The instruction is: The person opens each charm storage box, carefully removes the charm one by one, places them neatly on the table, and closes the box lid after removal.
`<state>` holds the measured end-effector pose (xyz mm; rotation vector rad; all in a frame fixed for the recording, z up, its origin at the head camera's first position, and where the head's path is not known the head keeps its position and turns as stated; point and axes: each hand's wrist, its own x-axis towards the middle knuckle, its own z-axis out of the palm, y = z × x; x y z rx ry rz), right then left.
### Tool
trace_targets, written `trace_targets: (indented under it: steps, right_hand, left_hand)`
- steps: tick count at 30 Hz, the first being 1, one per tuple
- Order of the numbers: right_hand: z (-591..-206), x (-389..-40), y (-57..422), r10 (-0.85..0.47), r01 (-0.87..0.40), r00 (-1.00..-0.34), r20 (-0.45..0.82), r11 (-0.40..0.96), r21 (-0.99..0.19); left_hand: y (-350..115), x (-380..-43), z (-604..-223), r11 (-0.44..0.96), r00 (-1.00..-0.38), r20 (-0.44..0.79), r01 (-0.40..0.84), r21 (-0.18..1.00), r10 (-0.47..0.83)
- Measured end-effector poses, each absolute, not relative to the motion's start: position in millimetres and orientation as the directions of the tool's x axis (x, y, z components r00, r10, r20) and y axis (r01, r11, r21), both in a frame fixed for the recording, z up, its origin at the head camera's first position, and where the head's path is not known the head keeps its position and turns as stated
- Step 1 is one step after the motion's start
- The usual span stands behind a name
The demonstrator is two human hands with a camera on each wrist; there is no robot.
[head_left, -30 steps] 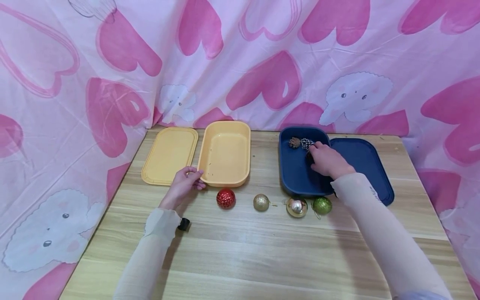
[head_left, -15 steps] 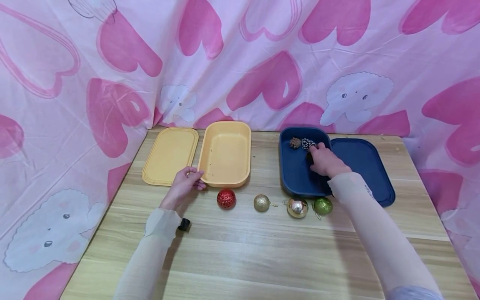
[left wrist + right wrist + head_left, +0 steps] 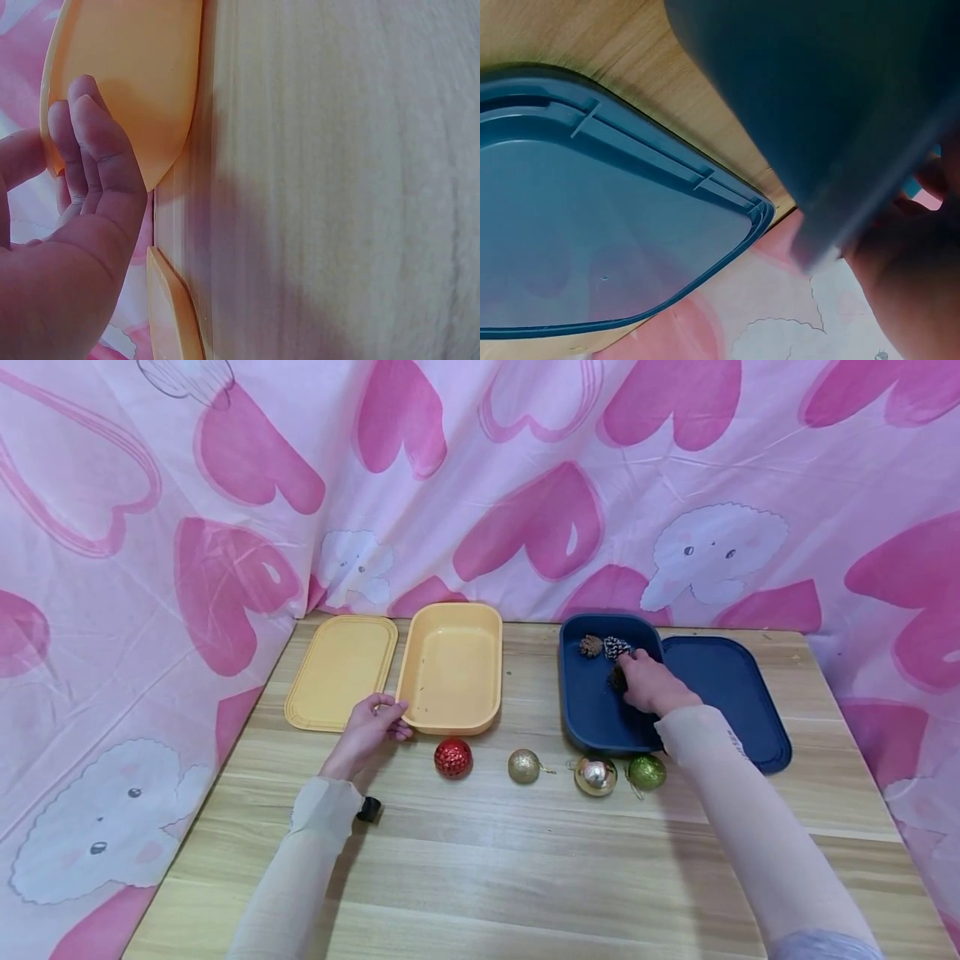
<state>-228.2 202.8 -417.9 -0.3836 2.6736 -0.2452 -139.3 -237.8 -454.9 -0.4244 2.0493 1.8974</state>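
Note:
My left hand (image 3: 372, 727) pinches the near left corner of a yellow plastic box (image 3: 495, 672), a few dark crumbs inside it. In the left wrist view the left fingers (image 3: 112, 146) lie against the box wall, the thumb on the other side of the rim. My right hand (image 3: 651, 683) reaches down into a dark blue box (image 3: 567, 689), fingers curled around a dark pine cone (image 3: 617, 678) that pokes out at the fingertips. Behind it in the blue box sit a brown pine cone (image 3: 590, 646) and a white-tipped pine cone (image 3: 617, 647). The blue wall hides much of the right hand in the right wrist view.
A yellow lid (image 3: 341, 672) lies left of the yellow box, a blue lid (image 3: 723, 697) right of the blue one. Along the front stand a red ball (image 3: 453, 759), a gold glitter ball (image 3: 523, 766), a shiny gold ball (image 3: 596, 775) and a green ball (image 3: 647, 772).
The right hand has shifted slightly, and more of the dark pine cone shows at its fingertips. The left hand keeps its place at the yellow box's corner.

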Motion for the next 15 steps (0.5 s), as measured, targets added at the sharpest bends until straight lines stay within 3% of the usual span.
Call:
trace_targets:
  steps: [15]
  right_hand:
    - [-422.9, -226.4, 201.4, -0.365, -0.294, -0.873, -0.325, 0.923, -0.247]
  left_hand:
    - [-237.8, -140.1, -453.5, 0.054, -0.907, -0.421, -0.42, 0.906, 0.01]
